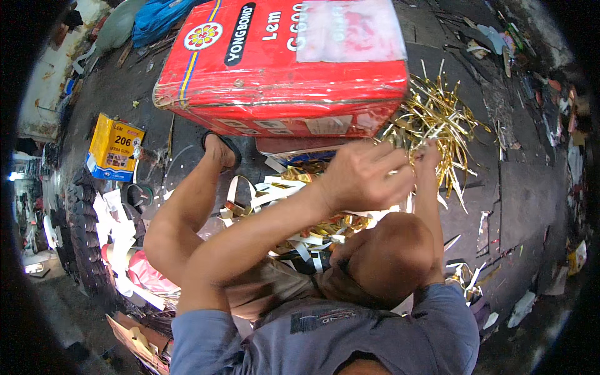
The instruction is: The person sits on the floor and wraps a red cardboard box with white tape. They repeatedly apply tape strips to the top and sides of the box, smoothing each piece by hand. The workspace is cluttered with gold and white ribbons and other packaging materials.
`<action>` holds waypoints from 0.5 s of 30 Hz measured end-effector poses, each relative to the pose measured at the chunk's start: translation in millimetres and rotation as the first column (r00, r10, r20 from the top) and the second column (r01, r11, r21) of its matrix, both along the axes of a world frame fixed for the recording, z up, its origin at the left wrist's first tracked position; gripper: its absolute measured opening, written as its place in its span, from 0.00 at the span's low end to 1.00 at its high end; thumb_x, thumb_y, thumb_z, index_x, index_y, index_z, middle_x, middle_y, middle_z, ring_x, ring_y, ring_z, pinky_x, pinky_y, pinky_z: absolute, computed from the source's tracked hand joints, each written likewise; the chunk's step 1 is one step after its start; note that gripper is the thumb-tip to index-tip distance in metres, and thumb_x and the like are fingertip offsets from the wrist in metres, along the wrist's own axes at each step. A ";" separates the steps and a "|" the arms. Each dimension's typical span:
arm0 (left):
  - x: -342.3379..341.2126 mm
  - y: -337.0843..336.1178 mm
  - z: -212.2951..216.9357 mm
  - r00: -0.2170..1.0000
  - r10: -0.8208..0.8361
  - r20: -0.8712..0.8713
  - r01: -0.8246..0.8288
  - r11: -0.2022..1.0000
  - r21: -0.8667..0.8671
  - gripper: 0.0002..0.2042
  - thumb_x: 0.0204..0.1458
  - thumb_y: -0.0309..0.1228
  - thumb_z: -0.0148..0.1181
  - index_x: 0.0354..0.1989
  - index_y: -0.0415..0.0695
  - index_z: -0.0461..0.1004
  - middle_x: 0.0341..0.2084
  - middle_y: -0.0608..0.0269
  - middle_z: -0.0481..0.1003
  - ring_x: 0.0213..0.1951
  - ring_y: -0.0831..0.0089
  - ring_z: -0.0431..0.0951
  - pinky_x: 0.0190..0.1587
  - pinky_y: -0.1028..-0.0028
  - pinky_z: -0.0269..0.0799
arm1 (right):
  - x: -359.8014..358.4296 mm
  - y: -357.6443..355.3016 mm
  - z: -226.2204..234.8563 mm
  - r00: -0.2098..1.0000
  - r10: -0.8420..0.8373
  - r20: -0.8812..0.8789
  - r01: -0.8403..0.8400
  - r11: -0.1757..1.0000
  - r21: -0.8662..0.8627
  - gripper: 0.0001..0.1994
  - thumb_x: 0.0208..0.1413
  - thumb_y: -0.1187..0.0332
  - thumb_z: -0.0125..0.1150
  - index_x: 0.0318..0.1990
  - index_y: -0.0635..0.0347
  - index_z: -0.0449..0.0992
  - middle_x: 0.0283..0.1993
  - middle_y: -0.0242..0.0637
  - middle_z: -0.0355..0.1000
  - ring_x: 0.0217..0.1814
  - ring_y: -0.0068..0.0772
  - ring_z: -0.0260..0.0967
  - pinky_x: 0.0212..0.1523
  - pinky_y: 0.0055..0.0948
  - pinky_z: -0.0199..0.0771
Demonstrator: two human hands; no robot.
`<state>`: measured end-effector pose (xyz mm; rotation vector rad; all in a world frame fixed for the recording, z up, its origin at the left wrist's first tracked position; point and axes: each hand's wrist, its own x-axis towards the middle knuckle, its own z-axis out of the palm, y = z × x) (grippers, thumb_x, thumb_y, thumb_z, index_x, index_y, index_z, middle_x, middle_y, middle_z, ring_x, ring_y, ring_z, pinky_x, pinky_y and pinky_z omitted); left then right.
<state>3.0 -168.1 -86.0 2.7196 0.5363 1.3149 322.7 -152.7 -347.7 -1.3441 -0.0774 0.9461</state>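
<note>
two bare hands are close together, just off the near right corner of the red tin (275, 81). the left hand (369, 175) is curled closed along the tin's near side, its back upward; blur hides whether a strip is inside it. the right hand (427, 156) is smaller in view and farther right, out past that corner; whether its fingers grip anything, i cannot tell.

the gold strips (447, 119) lie at the tin's right end, just beyond the right hand, which is clearly the nearer of the two. they share no single long axis: the tangle fans out, many strands pointing away from the tin, some trailing toward its near side.

farther out, white strips (275, 194) are heaped on the tin's near side, left of the right knee (400, 250). a yellow box (114, 148) is off the tin's left end, and a blue bag (156, 24) is beyond its far left corner.
</note>
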 end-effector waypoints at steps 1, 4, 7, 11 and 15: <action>11.3 -14.9 -37.3 0.989 0.061 -0.135 -0.092 0.968 -0.233 0.09 0.50 0.38 0.67 0.31 0.46 0.80 0.28 0.61 0.78 0.28 0.63 0.81 0.28 0.64 0.77 | 19.1 -8.8 30.8 0.969 -0.245 -0.013 0.245 0.969 0.027 0.13 0.70 0.57 0.57 0.39 0.56 0.72 0.22 0.28 0.63 0.20 0.23 0.61 0.20 0.24 0.63; 11.2 -36.2 -142.5 0.760 0.031 -0.649 -0.533 0.602 -0.595 0.20 0.53 0.47 0.67 0.38 0.40 0.84 0.34 0.48 0.83 0.37 0.51 0.85 0.38 0.56 0.82 | 42.5 -40.8 104.2 0.770 -0.605 0.202 0.596 0.795 0.113 0.21 0.70 0.48 0.53 0.46 0.62 0.72 0.31 0.31 0.69 0.30 0.21 0.64 0.26 0.26 0.65; -11.2 -63.8 -242.3 0.796 0.055 -0.603 -0.588 0.305 -0.749 0.18 0.52 0.44 0.68 0.39 0.40 0.84 0.32 0.44 0.82 0.38 0.50 0.85 0.45 0.56 0.80 | 56.3 -86.5 132.0 0.748 -0.368 0.552 0.417 0.908 0.040 0.15 0.70 0.56 0.58 0.45 0.61 0.74 0.31 0.29 0.70 0.29 0.20 0.65 0.27 0.23 0.65; -11.3 -69.3 -221.1 0.928 0.330 -0.171 -0.200 0.057 -0.978 0.11 0.54 0.35 0.64 0.34 0.39 0.80 0.25 0.57 0.77 0.29 0.65 0.77 0.35 0.65 0.71 | 39.7 -130.3 144.9 0.807 0.093 0.583 -0.042 0.994 -0.101 0.10 0.66 0.61 0.64 0.42 0.58 0.78 0.31 0.27 0.73 0.32 0.20 0.69 0.33 0.23 0.70; -11.4 -31.2 -109.9 0.871 0.451 0.193 0.176 0.080 -0.981 0.07 0.59 0.28 0.60 0.29 0.41 0.74 0.17 0.78 0.65 0.22 0.87 0.59 0.24 0.76 0.53 | -23.1 -130.7 229.4 0.667 0.543 0.510 -0.523 0.829 -0.198 0.10 0.66 0.64 0.63 0.50 0.55 0.82 0.32 0.25 0.75 0.34 0.17 0.71 0.37 0.22 0.73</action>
